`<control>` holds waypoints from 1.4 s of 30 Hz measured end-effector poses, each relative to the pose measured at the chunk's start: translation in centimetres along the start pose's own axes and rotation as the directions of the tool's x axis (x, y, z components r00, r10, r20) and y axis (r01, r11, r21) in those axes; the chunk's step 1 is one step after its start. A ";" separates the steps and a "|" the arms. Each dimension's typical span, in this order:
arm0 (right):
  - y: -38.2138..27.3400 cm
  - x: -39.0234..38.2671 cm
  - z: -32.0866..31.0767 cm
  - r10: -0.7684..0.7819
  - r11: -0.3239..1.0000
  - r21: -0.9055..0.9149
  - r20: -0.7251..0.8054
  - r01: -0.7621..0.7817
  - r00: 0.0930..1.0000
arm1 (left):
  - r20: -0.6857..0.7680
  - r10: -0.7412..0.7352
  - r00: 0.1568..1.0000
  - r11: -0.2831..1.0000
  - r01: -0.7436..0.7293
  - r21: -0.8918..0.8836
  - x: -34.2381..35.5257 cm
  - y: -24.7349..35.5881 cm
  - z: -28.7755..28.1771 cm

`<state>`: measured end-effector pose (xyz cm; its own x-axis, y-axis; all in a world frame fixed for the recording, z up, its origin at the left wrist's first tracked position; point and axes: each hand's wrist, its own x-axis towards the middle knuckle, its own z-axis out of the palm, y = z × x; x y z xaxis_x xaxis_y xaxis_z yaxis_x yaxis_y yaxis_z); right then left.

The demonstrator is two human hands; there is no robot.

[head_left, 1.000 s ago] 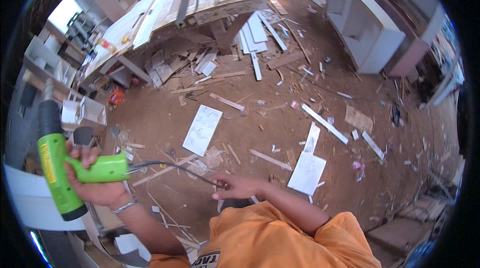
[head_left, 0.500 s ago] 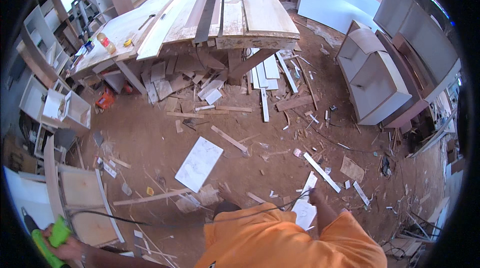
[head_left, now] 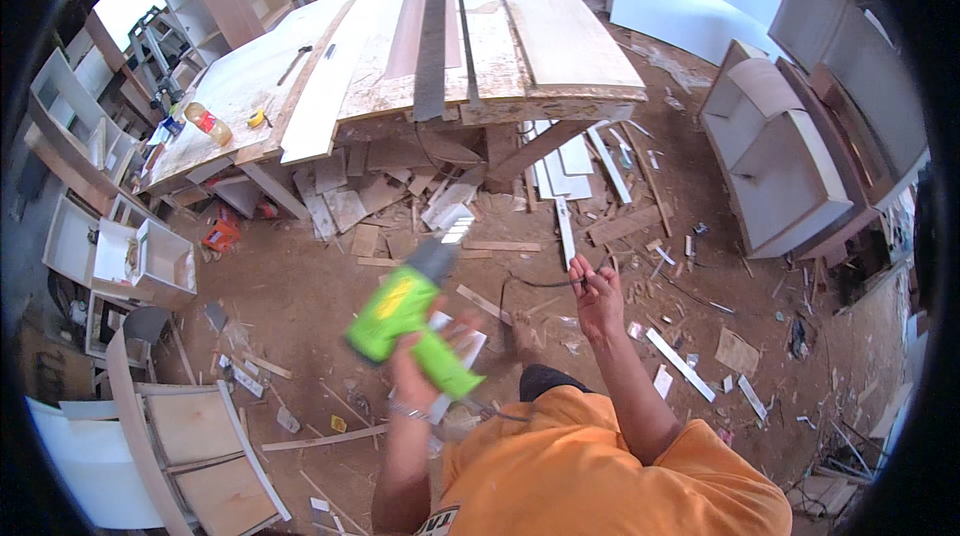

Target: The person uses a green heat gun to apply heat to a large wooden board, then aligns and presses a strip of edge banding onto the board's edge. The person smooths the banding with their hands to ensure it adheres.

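1. Left grip [head_left: 412,364]: closed round the handle of a green heat gun [head_left: 392,314]. Some blur here, so exact finger placement can't be read. The pistol-shaped handle seems to suit a one-handed hold.
2. Heat gun sits in front of the body, above the littered floor, short of the surface [head_left: 250,86]. Dark nozzle tilts away from the orange shirt [head_left: 600,446]; likely a hold that keeps the tip clear of the wearer.
3. Right grip [head_left: 598,301]: thumb and fingers together on a black cord [head_left: 545,285], palm raised, well apart from the gun. Probably held up so the slack stays off the offcuts.
4. Long boards and a dark strip [head_left: 431,51] lie flat along the surface, presumably because its length supports them.
5. Hammer [head_left: 294,66], yellow tape measure [head_left: 259,120] and plastic bottle [head_left: 207,124] rest toward the surface's left side, beside the boards, perhaps for easy reach.
6. Offcuts [head_left: 380,191] heap beneath the surface; seemingly a dumping spot out of the walkway.
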<state>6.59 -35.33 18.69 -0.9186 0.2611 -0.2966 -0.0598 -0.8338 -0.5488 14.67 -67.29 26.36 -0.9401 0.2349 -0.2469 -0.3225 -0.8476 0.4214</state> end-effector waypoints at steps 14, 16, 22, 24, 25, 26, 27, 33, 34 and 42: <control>2.7 22.1 7.1 0.384 0.863 0.422 -0.191 -0.278 0.903 | -0.346 -0.005 0.938 0.992 0.049 0.118 24.5 0.5 2.6; 3.8 26.4 6.5 0.440 0.877 0.375 -0.376 -0.300 0.816 | -0.475 0.083 0.876 0.986 -0.004 0.165 22.8 3.7 0.6; 10.2 34.1 2.9 0.444 0.896 0.312 -0.576 -0.317 0.687 | -0.566 0.379 0.732 0.925 -0.283 0.254 17.9 13.5 -9.2; 12.3 36.3 -2.0 0.305 0.952 0.187 -0.664 -0.243 0.683 | -0.585 0.434 0.685 0.899 -0.366 0.239 16.2 16.9 -13.6; 12.7 37.1 -3.4 0.249 0.966 0.130 -0.709 -0.225 0.660 | -0.600 0.473 0.646 0.879 -0.389 0.275 15.3 18.3 -15.5; 12.7 37.5 -4.8 0.162 0.980 0.023 -0.681 -0.200 0.715 | -0.622 0.488 0.612 0.870 -0.395 0.294 13.8 20.2 -17.7; 12.0 38.1 -5.7 0.071 0.983 -0.087 -0.634 -0.162 0.770 | -0.645 0.499 0.579 0.863 -0.404 0.304 12.3 21.8 -20.1; 9.0 40.1 6.2 -0.135 0.928 -0.370 -0.427 -0.037 0.894 | -0.782 0.469 0.411 0.814 -0.544 0.203 7.1 26.7 -31.1; 9.5 41.0 8.2 -0.092 0.942 -0.327 -0.455 -0.070 0.886 | -0.792 0.467 0.393 0.806 -0.558 0.198 6.7 27.1 -33.0; 23.7 48.2 10.5 0.121 0.555 -0.727 -0.410 -0.404 0.904 | -0.905 0.225 0.362 0.918 -0.391 0.072 3.7 32.0 -37.8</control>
<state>-43.18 -47.61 -0.35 -0.6778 0.3342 -0.6549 0.6217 -0.2150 -0.7532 5.03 -111.58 5.94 -0.3126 -0.5361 -0.7841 0.0634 -0.8354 0.5459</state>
